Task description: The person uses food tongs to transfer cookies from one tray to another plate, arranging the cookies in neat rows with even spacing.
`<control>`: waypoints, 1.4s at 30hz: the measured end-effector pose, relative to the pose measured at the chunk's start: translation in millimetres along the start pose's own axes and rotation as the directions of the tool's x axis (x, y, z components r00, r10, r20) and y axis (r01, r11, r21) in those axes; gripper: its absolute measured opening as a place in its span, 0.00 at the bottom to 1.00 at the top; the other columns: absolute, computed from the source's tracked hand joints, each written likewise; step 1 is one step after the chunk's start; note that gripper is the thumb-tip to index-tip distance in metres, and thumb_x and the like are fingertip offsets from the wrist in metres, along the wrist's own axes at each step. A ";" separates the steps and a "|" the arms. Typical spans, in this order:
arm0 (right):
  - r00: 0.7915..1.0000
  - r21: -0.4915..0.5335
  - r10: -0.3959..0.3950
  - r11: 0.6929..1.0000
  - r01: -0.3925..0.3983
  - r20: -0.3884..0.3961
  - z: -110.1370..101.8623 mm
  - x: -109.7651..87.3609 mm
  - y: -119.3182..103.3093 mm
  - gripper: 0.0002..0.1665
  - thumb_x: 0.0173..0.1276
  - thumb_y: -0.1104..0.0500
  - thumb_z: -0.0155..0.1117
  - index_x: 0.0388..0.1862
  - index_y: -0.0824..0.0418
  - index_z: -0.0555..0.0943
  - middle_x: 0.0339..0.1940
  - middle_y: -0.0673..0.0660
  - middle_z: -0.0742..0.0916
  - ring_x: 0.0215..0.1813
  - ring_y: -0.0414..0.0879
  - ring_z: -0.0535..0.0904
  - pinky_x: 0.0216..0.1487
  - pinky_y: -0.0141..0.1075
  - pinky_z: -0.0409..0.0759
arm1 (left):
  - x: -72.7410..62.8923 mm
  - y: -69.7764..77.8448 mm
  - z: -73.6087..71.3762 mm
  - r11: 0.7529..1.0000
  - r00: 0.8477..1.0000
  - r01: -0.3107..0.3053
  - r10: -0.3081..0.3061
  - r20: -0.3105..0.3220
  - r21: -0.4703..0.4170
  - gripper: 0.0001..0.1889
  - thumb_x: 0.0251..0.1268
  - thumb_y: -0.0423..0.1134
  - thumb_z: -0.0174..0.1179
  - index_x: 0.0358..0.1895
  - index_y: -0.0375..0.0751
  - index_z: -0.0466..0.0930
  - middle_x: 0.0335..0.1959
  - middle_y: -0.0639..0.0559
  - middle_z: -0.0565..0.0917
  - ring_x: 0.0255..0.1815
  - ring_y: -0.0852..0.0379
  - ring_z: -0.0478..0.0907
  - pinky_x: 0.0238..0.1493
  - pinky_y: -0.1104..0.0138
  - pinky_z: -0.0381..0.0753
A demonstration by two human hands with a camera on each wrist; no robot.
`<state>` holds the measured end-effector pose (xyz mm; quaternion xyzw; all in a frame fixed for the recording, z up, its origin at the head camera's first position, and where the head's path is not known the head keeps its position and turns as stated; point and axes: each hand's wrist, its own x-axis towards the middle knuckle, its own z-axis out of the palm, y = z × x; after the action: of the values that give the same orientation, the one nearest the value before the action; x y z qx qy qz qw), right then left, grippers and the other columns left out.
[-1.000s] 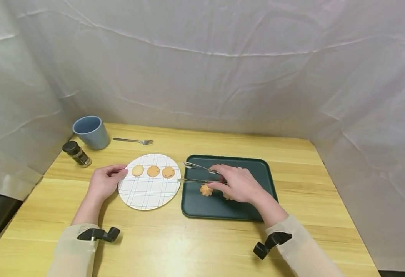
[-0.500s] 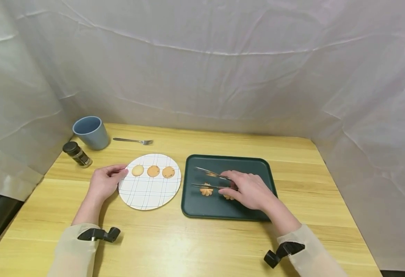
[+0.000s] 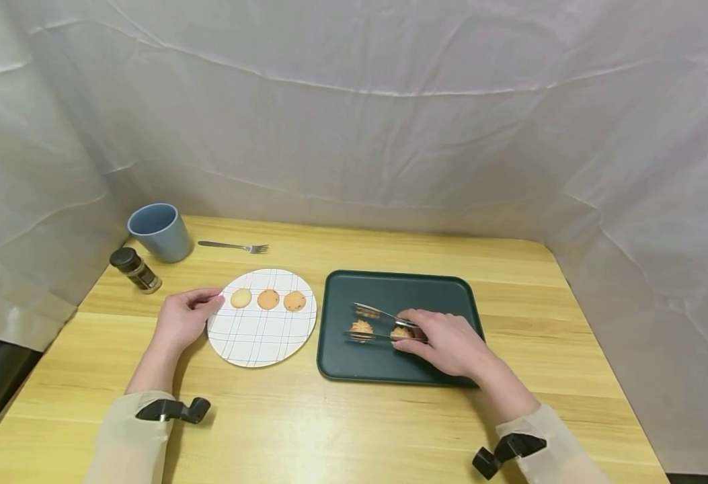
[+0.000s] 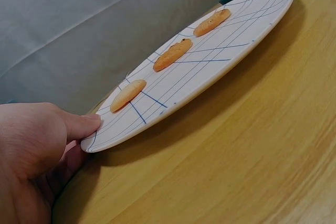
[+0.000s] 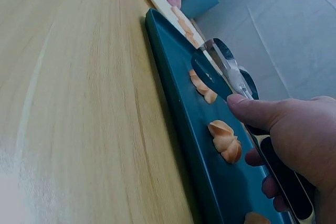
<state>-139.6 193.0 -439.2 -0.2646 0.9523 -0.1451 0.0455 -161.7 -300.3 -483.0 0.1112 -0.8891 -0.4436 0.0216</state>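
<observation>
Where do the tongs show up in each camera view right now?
Head: the tongs, right of centre, over the tray, in the right hand.
Left wrist: not in it.
Right wrist: right of centre, in that same hand.
Shared landmark: the plate, visible in all three.

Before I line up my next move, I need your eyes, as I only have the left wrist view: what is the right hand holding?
Observer: The right hand grips a pair of tongs.
Operator: Are they squeezed together?
Observer: No, the head view shows their two arms standing apart.
Operator: I catch just a corner of the tray. Is anything on it?
Observer: Yes, ridged cookies lie on it; the right hand and tongs block part of the head view, so I can't vouch for a full count.
</observation>
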 end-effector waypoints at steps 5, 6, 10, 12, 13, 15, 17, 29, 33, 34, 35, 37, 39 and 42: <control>1.000 0.005 -0.007 1.000 0.007 0.005 1.0 -2.7 3.6 0.33 0.74 0.29 0.63 0.66 0.48 0.83 0.28 0.37 0.77 0.26 0.35 0.71 0.28 0.36 0.68 | -0.3 0.3 -0.2 1.000 1.000 -0.004 0.004 0.004 -0.001 0.21 0.79 0.49 0.63 0.62 0.36 0.86 0.53 0.39 0.88 0.49 0.49 0.81 0.42 0.72 0.77; 1.000 0.005 -0.008 1.000 0.008 0.008 1.3 -3.3 4.2 0.33 0.74 0.29 0.63 0.65 0.48 0.83 0.28 0.37 0.77 0.26 0.35 0.71 0.28 0.36 0.69 | -0.3 0.4 -0.2 1.000 1.000 -0.004 0.004 0.006 -0.002 0.21 0.79 0.49 0.63 0.62 0.36 0.86 0.53 0.39 0.88 0.49 0.49 0.81 0.42 0.72 0.77; 1.000 0.007 -0.001 1.000 0.001 0.026 1.7 -5.6 5.7 0.33 0.75 0.29 0.62 0.66 0.48 0.83 0.28 0.36 0.77 0.27 0.35 0.71 0.30 0.37 0.70 | 0.5 0.1 0.1 1.000 1.000 -0.009 0.009 0.009 -0.004 0.22 0.79 0.49 0.63 0.63 0.36 0.86 0.53 0.39 0.88 0.49 0.49 0.81 0.42 0.71 0.77; 1.000 0.013 0.001 1.000 -0.001 0.031 2.1 -6.5 6.6 0.32 0.75 0.29 0.61 0.66 0.48 0.83 0.29 0.36 0.77 0.28 0.35 0.72 0.30 0.37 0.70 | 0.8 0.3 0.4 1.000 1.000 -0.009 0.009 0.009 -0.009 0.22 0.79 0.49 0.64 0.62 0.36 0.86 0.53 0.39 0.88 0.49 0.49 0.81 0.42 0.71 0.77; 0.999 0.014 0.003 1.000 -0.003 0.035 2.4 -6.7 6.8 0.32 0.76 0.29 0.61 0.66 0.48 0.83 0.29 0.36 0.78 0.28 0.35 0.72 0.31 0.37 0.71 | 0.9 0.3 0.5 1.000 1.000 -0.010 0.010 0.008 -0.007 0.22 0.78 0.50 0.64 0.62 0.36 0.86 0.53 0.39 0.88 0.49 0.49 0.81 0.42 0.72 0.77; 0.999 0.008 0.003 1.000 -0.003 0.032 3.4 -7.1 7.6 0.32 0.76 0.29 0.60 0.66 0.48 0.83 0.31 0.36 0.79 0.29 0.35 0.72 0.32 0.37 0.71 | 1.0 0.4 0.6 1.000 1.000 -0.010 0.010 0.005 -0.009 0.22 0.78 0.50 0.64 0.62 0.36 0.86 0.52 0.40 0.88 0.48 0.50 0.81 0.42 0.72 0.76; 1.000 0.006 0.000 1.000 0.000 0.024 4.6 -6.9 7.8 0.31 0.76 0.30 0.60 0.65 0.48 0.83 0.35 0.37 0.82 0.30 0.35 0.74 0.33 0.38 0.73 | 0.7 0.5 0.6 1.000 1.000 -0.011 0.011 0.003 -0.011 0.22 0.78 0.50 0.64 0.62 0.36 0.86 0.52 0.40 0.89 0.48 0.50 0.81 0.41 0.72 0.76; 1.000 -0.027 -0.017 1.000 0.016 -0.018 7.5 -8.5 8.4 0.30 0.78 0.31 0.60 0.66 0.47 0.82 0.57 0.44 0.88 0.44 0.44 0.85 0.42 0.45 0.81 | -0.6 1.0 -0.1 1.000 1.000 0.006 -0.006 0.002 -0.016 0.22 0.78 0.50 0.64 0.62 0.37 0.87 0.52 0.41 0.89 0.47 0.51 0.80 0.42 0.70 0.76; 0.999 -0.025 -0.027 0.999 0.026 -0.038 6.9 -10.0 9.3 0.29 0.79 0.33 0.60 0.67 0.48 0.82 0.58 0.46 0.88 0.46 0.46 0.86 0.44 0.47 0.82 | -1.1 1.9 0.0 1.000 1.000 -0.001 0.001 0.005 -0.022 0.22 0.78 0.50 0.65 0.62 0.37 0.86 0.52 0.40 0.89 0.47 0.50 0.80 0.41 0.71 0.76; 0.999 -0.023 -0.030 0.999 0.029 -0.045 6.4 -10.3 9.4 0.29 0.78 0.33 0.60 0.67 0.48 0.82 0.58 0.46 0.88 0.46 0.46 0.86 0.44 0.46 0.82 | -1.1 2.0 0.0 1.000 1.000 -0.002 0.002 0.005 -0.022 0.22 0.78 0.49 0.65 0.62 0.37 0.87 0.52 0.40 0.89 0.47 0.50 0.80 0.41 0.71 0.76; 0.998 -0.022 -0.034 0.999 0.033 -0.053 5.9 -10.2 9.7 0.29 0.78 0.33 0.61 0.67 0.48 0.82 0.58 0.46 0.88 0.45 0.45 0.86 0.43 0.46 0.82 | -1.2 2.2 0.0 1.000 1.000 -0.002 0.002 0.004 -0.022 0.22 0.78 0.49 0.65 0.62 0.37 0.87 0.52 0.40 0.89 0.47 0.50 0.80 0.41 0.71 0.76; 0.997 -0.016 -0.041 0.999 0.040 -0.066 4.3 -9.8 9.8 0.28 0.78 0.34 0.61 0.66 0.47 0.83 0.57 0.45 0.88 0.43 0.44 0.85 0.41 0.45 0.82 | -1.4 2.5 0.0 1.000 1.000 -0.001 0.001 0.002 -0.020 0.21 0.78 0.49 0.65 0.62 0.37 0.87 0.52 0.40 0.89 0.47 0.51 0.80 0.41 0.71 0.76; 0.996 -0.015 -0.050 0.999 0.049 -0.079 2.2 -8.9 9.6 0.27 0.78 0.35 0.62 0.66 0.47 0.83 0.55 0.44 0.88 0.40 0.41 0.84 0.39 0.43 0.81 | -1.4 2.4 0.1 1.000 1.000 0.002 -0.002 0.001 -0.016 0.21 0.78 0.49 0.65 0.62 0.37 0.87 0.52 0.40 0.89 0.47 0.51 0.80 0.41 0.71 0.76; 0.994 -0.007 -0.064 0.998 0.064 -0.091 -1.5 -6.8 7.7 0.25 0.78 0.36 0.63 0.65 0.47 0.83 0.53 0.44 0.88 0.36 0.38 0.80 0.36 0.40 0.79 | -1.7 2.6 0.1 1.000 1.000 0.001 -0.001 -0.001 -0.015 0.22 0.78 0.49 0.65 0.62 0.37 0.87 0.52 0.40 0.89 0.47 0.51 0.80 0.41 0.71 0.76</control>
<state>-137.8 203.2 -440.0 -0.2882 0.9447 -0.1564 -0.0034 -160.5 -298.4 -480.9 0.1117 -0.8857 -0.4501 0.0228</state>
